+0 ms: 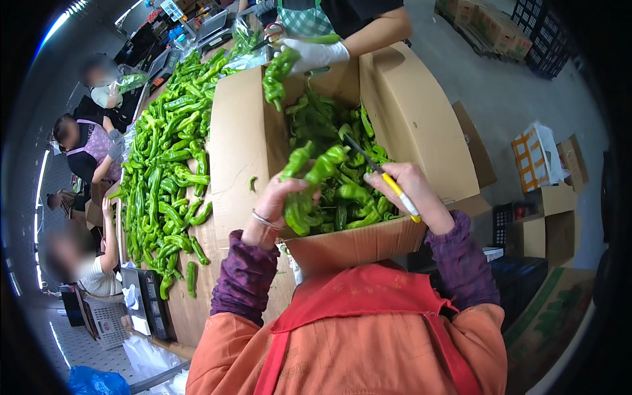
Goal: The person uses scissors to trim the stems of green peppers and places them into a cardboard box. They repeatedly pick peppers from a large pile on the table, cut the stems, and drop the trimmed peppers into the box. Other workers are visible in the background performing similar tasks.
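An open cardboard box [242, 148] stands before me, with many green peppers [363, 195] inside. Over its near left part, my left hand [275, 197] grips several long, wrinkled green peppers [301, 217]. A slim tool [392, 183] with a yellow and white handle and a dark, narrow blade is in my right hand [414, 182]. Its tip points down and forward at the peppers; whether it is a knife or scissors seen edge-on I cannot tell. The fingers of my right hand are partly hidden.
A wooden table [187, 316] at left bears a long pile of green peppers [168, 163] and a scale [148, 301]. Across the box, a co-worker's white-gloved hand [318, 54] holds peppers beside red-handled scissors [271, 35]. Several people work beyond the table. Cartons [548, 222] stand at right.
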Tool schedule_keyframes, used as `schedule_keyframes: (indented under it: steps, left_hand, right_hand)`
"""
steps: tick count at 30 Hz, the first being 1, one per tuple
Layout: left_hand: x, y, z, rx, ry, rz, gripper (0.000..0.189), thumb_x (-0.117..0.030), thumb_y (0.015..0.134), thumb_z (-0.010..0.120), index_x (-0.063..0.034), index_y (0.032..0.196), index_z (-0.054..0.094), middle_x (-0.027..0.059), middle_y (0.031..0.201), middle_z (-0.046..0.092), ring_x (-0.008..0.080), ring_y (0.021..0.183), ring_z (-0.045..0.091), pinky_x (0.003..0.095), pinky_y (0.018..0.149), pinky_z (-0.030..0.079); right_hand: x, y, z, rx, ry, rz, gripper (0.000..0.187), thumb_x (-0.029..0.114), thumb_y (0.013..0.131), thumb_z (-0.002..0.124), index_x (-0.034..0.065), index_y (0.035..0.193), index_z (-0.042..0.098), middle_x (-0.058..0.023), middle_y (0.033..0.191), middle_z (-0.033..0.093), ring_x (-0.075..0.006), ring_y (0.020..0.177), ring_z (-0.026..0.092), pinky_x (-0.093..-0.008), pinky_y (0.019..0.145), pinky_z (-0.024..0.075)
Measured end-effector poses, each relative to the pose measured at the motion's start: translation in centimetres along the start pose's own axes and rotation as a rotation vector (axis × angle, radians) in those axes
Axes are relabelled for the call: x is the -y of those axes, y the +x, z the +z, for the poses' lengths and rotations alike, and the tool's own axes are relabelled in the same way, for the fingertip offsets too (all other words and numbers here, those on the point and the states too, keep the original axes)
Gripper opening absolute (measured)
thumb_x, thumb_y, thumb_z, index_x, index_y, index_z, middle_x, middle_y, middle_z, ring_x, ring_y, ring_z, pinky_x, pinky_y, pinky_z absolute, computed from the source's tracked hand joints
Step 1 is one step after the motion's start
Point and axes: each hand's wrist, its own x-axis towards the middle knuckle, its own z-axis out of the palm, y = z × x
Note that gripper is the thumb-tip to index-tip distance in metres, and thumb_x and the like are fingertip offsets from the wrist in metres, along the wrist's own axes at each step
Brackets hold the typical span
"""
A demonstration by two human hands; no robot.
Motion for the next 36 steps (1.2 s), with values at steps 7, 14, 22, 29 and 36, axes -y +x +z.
schedule_keyframes:
  steps: [7, 14, 22, 29, 36]
  left_hand:
    - [-9.0, -3.2, -8.4, -0.160, -0.913, 0.671, 0.085, -0.042, 0.084, 0.067, 0.0059, 0.142, 0.026, 0.0264, 0.144, 0.034, 0.0381, 0.136, 0.032, 0.0503, 0.115, 0.024]
    - [-2.1, 2.8, -3.7, 0.177, 1.021, -0.252, 0.051, -0.018, 0.085, 0.063, 0.0043, 0.129, 0.050, 0.0166, 0.116, 0.064, 0.0248, 0.104, 0.063, 0.0327, 0.095, 0.046]
    - [5.8, 11.9, -3.5, 0.481, 2.013, -0.718, 0.045, -0.031, 0.069, 0.070, 0.0017, 0.100, 0.069, 0.0182, 0.102, 0.069, 0.0302, 0.093, 0.067, 0.0394, 0.077, 0.053]
    - [10.7, 13.4, -3.9, 0.064, 2.148, -0.592, 0.033, -0.020, 0.077, 0.061, -0.0084, 0.107, 0.070, 0.0132, 0.113, 0.067, 0.0312, 0.106, 0.064, 0.0397, 0.084, 0.052]
    - [0.3, 9.5, -1.0, 0.229, 0.949, -0.129, 0.029, -0.019, 0.081, 0.065, 0.0024, 0.101, 0.064, 0.0057, 0.088, 0.066, 0.0135, 0.080, 0.059, 0.0272, 0.072, 0.047]
  right_hand:
    - [-2.7, -2.0, -2.0, -0.183, 0.288, 0.241, 0.028, 0.026, 0.090, 0.066, 0.0037, 0.073, 0.063, 0.0050, 0.053, 0.047, -0.0028, 0.049, 0.042, -0.0235, 0.044, 0.0341]
    - [-3.1, -3.3, -0.5, -0.364, 0.408, 0.175, 0.020, 0.020, 0.090, 0.066, -0.0003, 0.092, 0.066, 0.0039, 0.062, 0.053, -0.0027, 0.055, 0.045, -0.0203, 0.049, 0.0366]
    - [-3.8, -3.6, -0.3, -0.395, 0.419, 0.115, 0.017, 0.016, 0.090, 0.066, -0.0003, 0.095, 0.066, 0.0047, 0.063, 0.051, -0.0024, 0.057, 0.045, -0.0198, 0.050, 0.0359]
    - [-4.1, -3.5, -0.6, -0.362, 0.353, 0.084, 0.017, 0.017, 0.092, 0.060, 0.0020, 0.099, 0.064, 0.0055, 0.062, 0.048, -0.0022, 0.054, 0.042, -0.0205, 0.049, 0.0340]
    - [-4.0, -4.1, -1.3, -0.300, 0.530, 0.142, 0.019, 0.017, 0.091, 0.061, 0.0013, 0.101, 0.064, 0.0046, 0.064, 0.050, -0.0026, 0.056, 0.044, -0.0203, 0.050, 0.0357]
